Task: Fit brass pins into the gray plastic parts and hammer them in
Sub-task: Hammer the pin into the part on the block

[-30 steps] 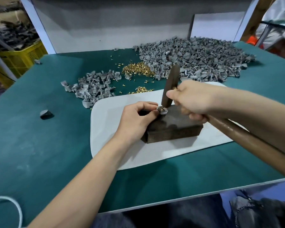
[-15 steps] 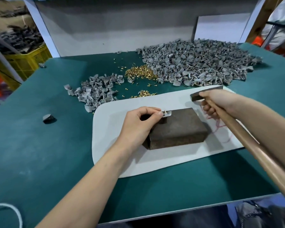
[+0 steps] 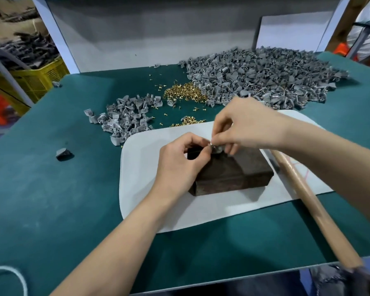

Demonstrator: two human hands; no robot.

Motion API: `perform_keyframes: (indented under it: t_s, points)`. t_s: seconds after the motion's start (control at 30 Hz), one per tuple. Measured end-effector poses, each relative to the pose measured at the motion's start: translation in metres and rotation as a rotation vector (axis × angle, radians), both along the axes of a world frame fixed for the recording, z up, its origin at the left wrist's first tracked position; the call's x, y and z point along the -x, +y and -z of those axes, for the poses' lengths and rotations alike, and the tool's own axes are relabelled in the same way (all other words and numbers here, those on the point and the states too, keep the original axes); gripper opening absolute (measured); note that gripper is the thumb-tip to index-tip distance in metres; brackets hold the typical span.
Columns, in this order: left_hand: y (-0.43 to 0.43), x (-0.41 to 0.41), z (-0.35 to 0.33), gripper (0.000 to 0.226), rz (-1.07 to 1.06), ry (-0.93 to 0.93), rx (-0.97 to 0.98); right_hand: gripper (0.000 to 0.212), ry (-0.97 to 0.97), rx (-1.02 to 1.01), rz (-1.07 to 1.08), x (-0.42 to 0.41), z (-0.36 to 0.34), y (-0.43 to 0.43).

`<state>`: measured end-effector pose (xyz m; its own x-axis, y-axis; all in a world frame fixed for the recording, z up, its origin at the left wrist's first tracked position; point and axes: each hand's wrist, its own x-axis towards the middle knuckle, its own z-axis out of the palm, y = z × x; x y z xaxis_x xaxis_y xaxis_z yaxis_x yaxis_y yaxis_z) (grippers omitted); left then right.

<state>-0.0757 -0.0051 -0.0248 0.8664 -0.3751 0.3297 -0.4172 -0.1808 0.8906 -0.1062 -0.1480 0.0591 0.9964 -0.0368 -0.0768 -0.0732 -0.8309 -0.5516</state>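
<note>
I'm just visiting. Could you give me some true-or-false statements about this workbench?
1. The left hand and the right hand both pinch a small gray part on the dark block. True.
2. The right hand grips the hammer. False: the hammer lies unheld beside the block.
3. The brass pins lie between a smaller pile and a larger pile of gray parts. True.
4. The block sits directly on the green table. False: a white mat lies between it and the green table.

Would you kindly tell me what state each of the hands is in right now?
Left hand: pinches the gray plastic part on the block.
Right hand: pinches the same gray plastic part.
</note>
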Motion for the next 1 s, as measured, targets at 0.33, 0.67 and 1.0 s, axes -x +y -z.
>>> perform_keyframes:
  t_s: [0.33,0.67,1.0]
  points:
    - [-0.001,0.002,-0.003,0.005,-0.030,-0.033,-0.051,0.010,0.130,0.129,0.120,0.000,-0.005,0.018]
    - [0.001,0.002,-0.003,0.009,0.014,-0.017,-0.109,0.023,0.228,0.137,0.253,-0.013,-0.015,0.036]
    - [0.000,0.001,-0.001,0.018,0.063,0.080,-0.022,0.009,0.186,-0.015,0.235,-0.006,-0.007,0.022]
